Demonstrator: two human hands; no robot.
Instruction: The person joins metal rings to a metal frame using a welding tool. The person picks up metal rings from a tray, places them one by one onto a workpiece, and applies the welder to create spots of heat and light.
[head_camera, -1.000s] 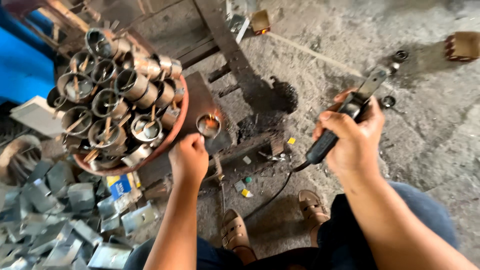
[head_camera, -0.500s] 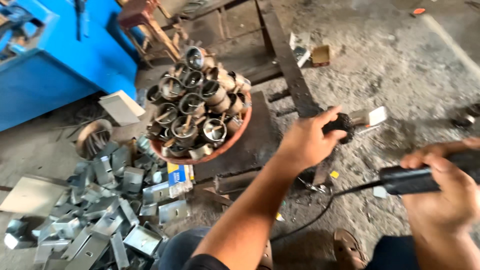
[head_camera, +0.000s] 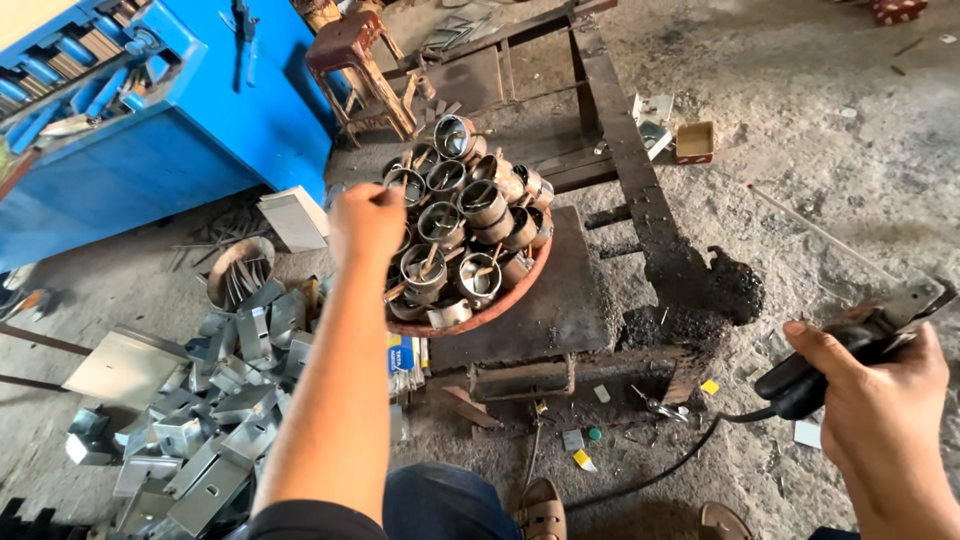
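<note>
Short metal rings (head_camera: 470, 245), each with a small tab fixed across its bore, lie heaped in a shallow reddish basin (head_camera: 520, 298) on a dark steel worktop (head_camera: 570, 300) at the centre of a workshop floor. The left hand (head_camera: 367, 222) hovers at the near-left edge of the heap with its fingers bunched together; whether it pinches a ring cannot be told. The rings look stiff, fairly light singly and smooth-walled, probably easiest taken by the rim between thumb and fingertip, with raw edges that could nick skin. The right hand (head_camera: 880, 400), well apart at the lower right, is clamped round the black handle of a corded tool (head_camera: 850, 360) whose cable (head_camera: 650, 478) trails across the concrete floor (head_camera: 820, 180). To the left lie a pile of folded sheet-metal brackets (head_camera: 215, 400) and a blue machine (head_camera: 190, 130); a small stool (head_camera: 355, 60) stands behind the basin.
</note>
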